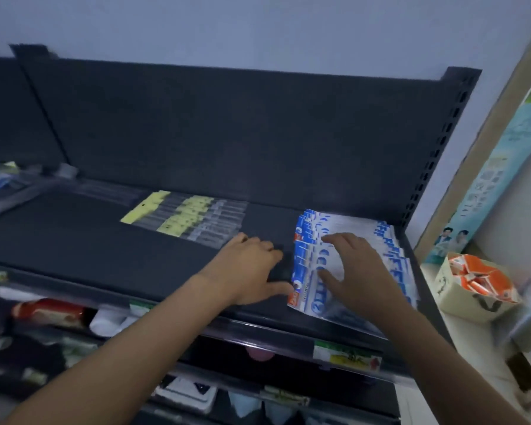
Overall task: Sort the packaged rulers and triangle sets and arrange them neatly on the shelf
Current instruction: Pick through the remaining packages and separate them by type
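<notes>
A fanned stack of blue-and-white packaged sets lies at the right end of the dark shelf. My right hand rests flat on top of this stack, fingers spread. My left hand sits on the shelf just left of the stack, its thumb touching the stack's left front edge. Further back at mid-shelf lies a row of clear packaged rulers with yellow header cards, overlapping one another.
The shelf's dark back panel and perforated right upright bound the space. Lower shelves hold mixed goods. To the right, a box of orange packets stands beside a tall light-blue carton.
</notes>
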